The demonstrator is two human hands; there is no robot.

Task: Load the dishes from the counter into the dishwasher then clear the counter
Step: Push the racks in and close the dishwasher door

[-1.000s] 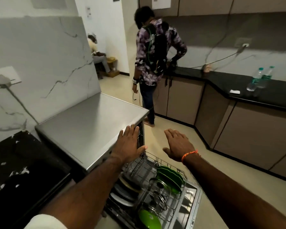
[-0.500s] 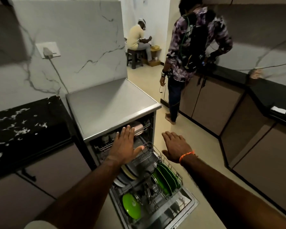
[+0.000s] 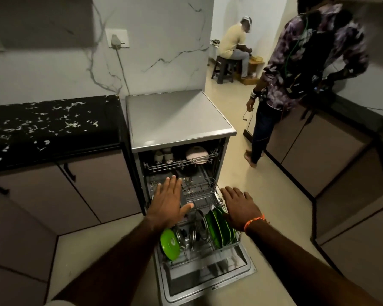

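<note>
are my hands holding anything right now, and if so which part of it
Nothing is held. The left hand and right hand are spread flat with straight fingers above the pulled-out lower rack of the dishwasher, gripping neither rack nor dishes.

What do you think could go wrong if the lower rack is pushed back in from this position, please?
1. The left hand and right hand hover open over the pulled-out wire lower rack; a fast shove could rattle the upright green plates against the steel lids.
2. The lowered grey dishwasher door juts into the walkway, a possible trip hazard.
3. White scraps still litter the black stone counter, so clearing could get forgotten.
</note>
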